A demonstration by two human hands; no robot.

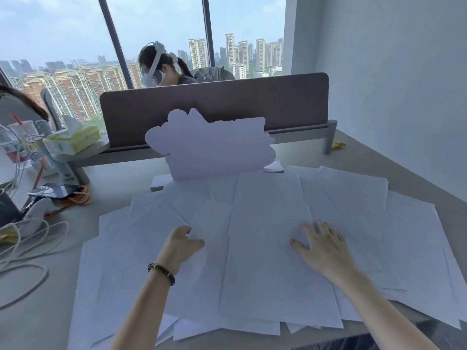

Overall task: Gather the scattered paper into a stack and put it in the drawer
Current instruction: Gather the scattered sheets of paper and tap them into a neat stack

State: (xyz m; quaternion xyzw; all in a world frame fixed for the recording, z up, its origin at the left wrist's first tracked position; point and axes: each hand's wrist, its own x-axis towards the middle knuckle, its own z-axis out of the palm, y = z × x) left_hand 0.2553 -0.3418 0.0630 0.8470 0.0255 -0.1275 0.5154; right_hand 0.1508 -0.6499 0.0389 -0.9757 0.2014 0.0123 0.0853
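- The left hand (183,242) lies on the scattered paper (265,248) left of centre, its fingers bent down onto a sheet and the thumb reaching toward the middle; it seems to press or nip a sheet's edge, though whether anything is truly pinched I cannot tell.
- The right hand (322,245) lies flat on the paper right of centre, fingers straight and spread, holding nothing and only pressing on the top sheet.
- The paper covers most of the near worktop (121,198) as overlapping white sheets, fanned out to both sides, with some corners hanging over the near edge.
- Between the two hands lies one long sheet, its long axis running away from the person; both hands rest just beside its long edges.
- The sheets reach well beyond each hand, on the left toward the cables (25,251) and on the right toward the wall; the left hand is nearer the left spread, the right hand nearer the right spread.
- My judgement: gathering has barely begun, and the coming move calls for each hand to sweep its own side inward toward that middle sheet.
- No drawer shows here, so where the stack must go cannot be told.
- A white cut-out board (209,147) stands at the far edge of the paper, before the brown divider (214,107).
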